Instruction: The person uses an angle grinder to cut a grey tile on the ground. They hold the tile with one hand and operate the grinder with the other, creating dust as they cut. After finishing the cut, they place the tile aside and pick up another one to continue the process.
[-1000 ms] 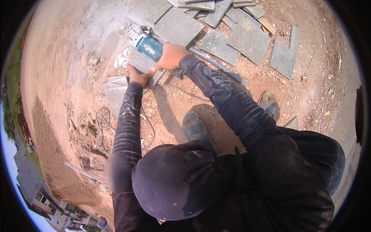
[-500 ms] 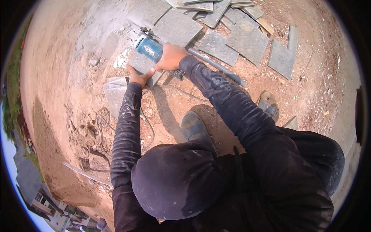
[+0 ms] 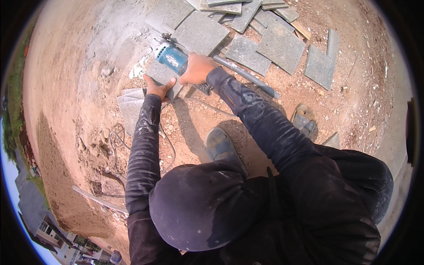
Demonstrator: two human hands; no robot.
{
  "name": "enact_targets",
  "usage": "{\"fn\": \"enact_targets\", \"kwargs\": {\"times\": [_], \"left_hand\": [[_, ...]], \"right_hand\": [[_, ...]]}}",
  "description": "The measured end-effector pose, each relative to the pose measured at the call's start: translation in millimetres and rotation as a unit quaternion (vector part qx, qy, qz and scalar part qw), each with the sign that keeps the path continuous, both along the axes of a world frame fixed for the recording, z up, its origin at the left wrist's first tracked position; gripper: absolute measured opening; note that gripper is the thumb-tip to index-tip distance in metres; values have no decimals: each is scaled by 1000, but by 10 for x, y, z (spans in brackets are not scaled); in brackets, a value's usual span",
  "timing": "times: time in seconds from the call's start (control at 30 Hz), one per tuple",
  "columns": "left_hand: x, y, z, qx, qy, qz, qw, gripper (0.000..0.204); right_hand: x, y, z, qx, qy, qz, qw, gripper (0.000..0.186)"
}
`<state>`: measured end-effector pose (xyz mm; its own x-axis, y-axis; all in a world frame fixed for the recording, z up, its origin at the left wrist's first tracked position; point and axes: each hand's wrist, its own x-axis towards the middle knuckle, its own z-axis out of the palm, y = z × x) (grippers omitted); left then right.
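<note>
My right hand [image 3: 198,68] is closed round a teal angle grinder [image 3: 172,58] with a pale guard at its front, angled up and left over a grey stone tile [image 3: 158,70]. Pale dust shows by the grinder's head, and its disc is hard to make out. My left hand [image 3: 160,88] grips the near edge of that tile, thumb toward the grinder's rear, just below it. Stacked tile pieces [image 3: 129,112] lie just left of and below the left hand. A cable [image 3: 198,102] runs over the dirt beneath my arms.
Several loose grey tiles [image 3: 280,48] are piled at the upper right, with a grey pipe [image 3: 254,78] lying before them. My sandalled feet [image 3: 221,145] are on rubbly dirt. A long strip [image 3: 99,196] lies at the lower left. Buildings [image 3: 48,229] show at the left rim.
The grinder and my right hand have shifted slightly toward my body and rightward over the tile. My left hand stays gripping the tile's edge.
</note>
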<state>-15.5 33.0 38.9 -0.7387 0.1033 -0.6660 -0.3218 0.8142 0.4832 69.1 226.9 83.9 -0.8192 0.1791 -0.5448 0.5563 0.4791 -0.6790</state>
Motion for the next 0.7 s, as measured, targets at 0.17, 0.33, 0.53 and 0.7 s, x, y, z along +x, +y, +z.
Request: {"fn": "enact_targets", "kwargs": {"times": [0.17,0.33,0.53,0.7], "left_hand": [[10,-5,3,0,3,-1,1000,140],[14,16,44,2,-8,3,1000,141],[-1,-11,-1,12,-7,9,1000,142],[-12,-19,-28,16,-17,15,1000,141]], "right_hand": [[56,23,25,-15,-8,4,1000,75],[106,28,66,-12,-12,6,1000,74],[180,9,88,-14,-21,-4,1000,74],[224,5,40,-7,-28,-2,1000,79]]}}
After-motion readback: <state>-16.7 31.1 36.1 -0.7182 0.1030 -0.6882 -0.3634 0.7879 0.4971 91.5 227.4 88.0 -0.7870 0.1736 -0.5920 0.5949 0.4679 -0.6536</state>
